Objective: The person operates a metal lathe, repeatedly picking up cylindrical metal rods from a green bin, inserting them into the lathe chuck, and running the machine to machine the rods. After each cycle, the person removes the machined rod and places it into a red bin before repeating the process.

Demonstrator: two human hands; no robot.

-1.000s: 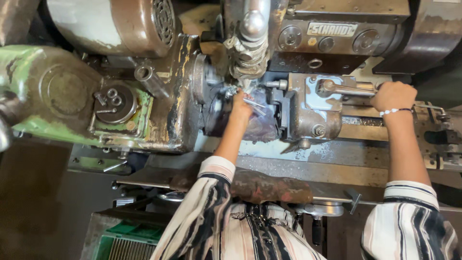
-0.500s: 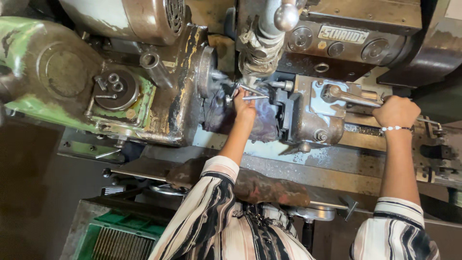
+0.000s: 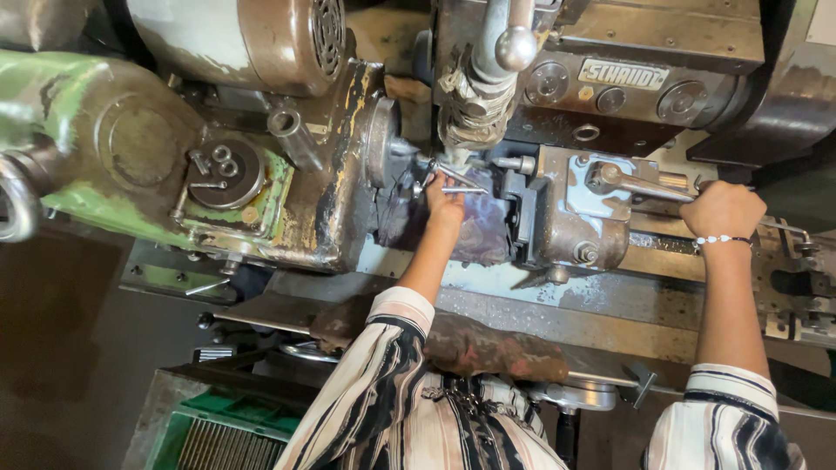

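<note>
Thin shiny metal rod [image 3: 460, 189], left hand [image 3: 445, 207] pinching it

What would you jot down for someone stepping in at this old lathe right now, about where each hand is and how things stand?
Left hand: up at the chuck, fingers pinching a thin metal rod next to the spindle nose.
Right hand: closed round the end of a long lever handle on the tool turret.
Done: rod is at the chuck; I cannot tell whether it is clamped.
Left: no cutting visible; turret stands apart from the rod.
A green crate sits below the bed.
</note>
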